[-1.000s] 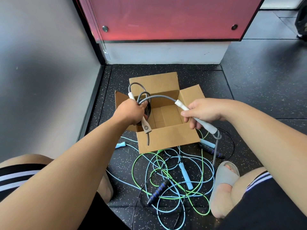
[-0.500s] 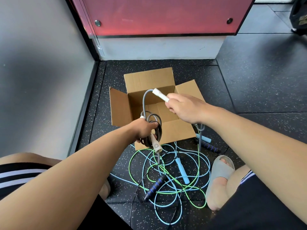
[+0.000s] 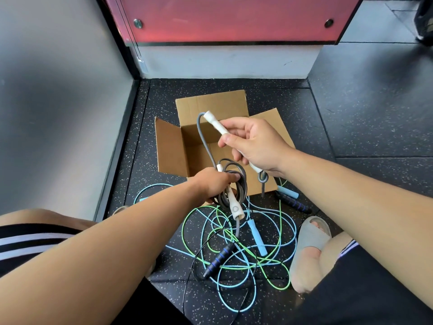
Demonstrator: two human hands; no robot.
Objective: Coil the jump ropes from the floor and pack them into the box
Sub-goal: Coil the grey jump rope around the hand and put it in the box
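Observation:
My left hand (image 3: 214, 184) grips a coil of grey jump rope (image 3: 239, 186) together with one white handle (image 3: 234, 204) that hangs down over the box's near wall. My right hand (image 3: 253, 144) holds the rope's other white handle (image 3: 216, 124) above the open cardboard box (image 3: 173, 146); a grey strand runs from that handle down to the coil. On the floor below lie tangled ropes: a light blue one (image 3: 256, 235), a green one (image 3: 187, 233) and a black one with a dark blue-striped handle (image 3: 218, 260).
A grey wall stands on the left and a red panel over a white base at the back. My foot in a grey slipper (image 3: 309, 240) rests right of the tangle. A second dark handle (image 3: 294, 202) and a light blue handle (image 3: 287, 192) lie by the box's right corner.
My left hand with the grey coil has dropped from over the box to its near wall. My right hand has lifted its white handle up and to the left, over the box.

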